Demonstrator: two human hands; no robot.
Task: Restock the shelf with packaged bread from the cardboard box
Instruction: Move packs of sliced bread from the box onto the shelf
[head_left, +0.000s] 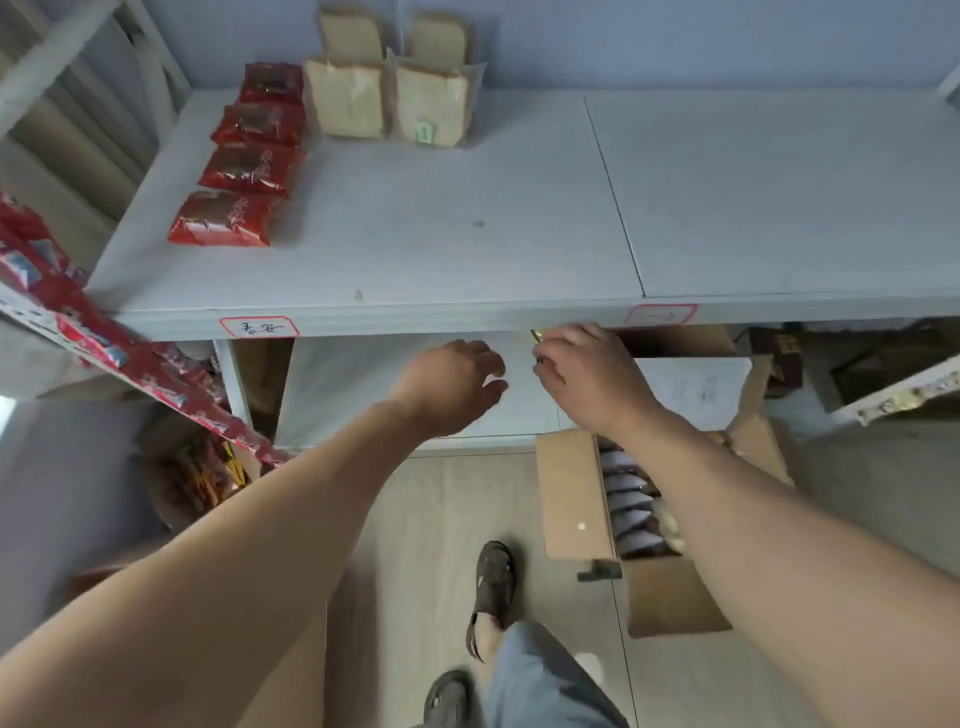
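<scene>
A wide pale grey shelf (467, 218) fills the far half of the view, seen from above by a person standing in front of it. On the floor at the near right, just below the shelf's front edge, sits an open cardboard box (569, 499), its flaps folded out, with a row of packaged bread (631, 501) standing inside; the person's right forearm crosses over it. At the far left of the shelf, four pale bread packs (395, 98) stand in two rows against the back wall. Just left of them, four red snack packets (249, 166) lie in a line running from far to near. A tilted rack of red packets (78, 322) cuts across the left edge.

Both bare arms reach forward beneath the shelf's front edge. The left hand (457, 384) is relaxed, fingers loosely spread, holding nothing. The right hand (587, 374), just to its right, has curled fingers pinching a small dark object (537, 338), too small to identify. Two handwritten labels (260, 327) are stuck on the shelf's front edge.
</scene>
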